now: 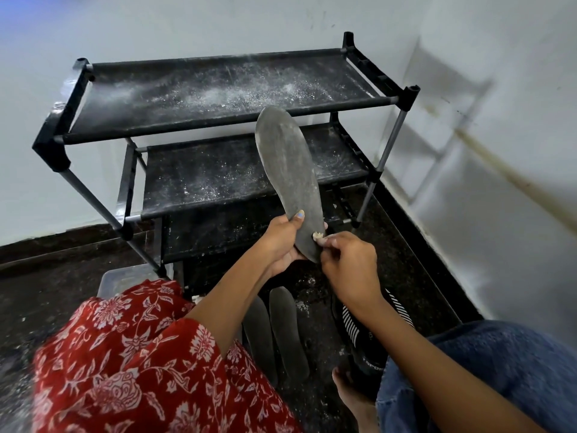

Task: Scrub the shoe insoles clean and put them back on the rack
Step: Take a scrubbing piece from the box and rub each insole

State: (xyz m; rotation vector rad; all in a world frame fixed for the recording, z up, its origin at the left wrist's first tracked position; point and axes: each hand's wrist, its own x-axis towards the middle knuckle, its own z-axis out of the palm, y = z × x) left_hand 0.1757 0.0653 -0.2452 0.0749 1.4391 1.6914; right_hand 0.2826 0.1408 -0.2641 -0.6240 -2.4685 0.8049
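Pale wall meeting at corner, dark speckled floor w/ white dust.

top shelf of the rack is lying open across the upper frame, only powder on it; two insoles and a striped shoe are crowding the floor at lower centre.

matt grey insole, powder-dusted cloth rack

the single head view looked forward and down from the person's head, close over both hands, facing a black rack set against a white wall corner, with the dark floor and the person's lap nearest the lens.
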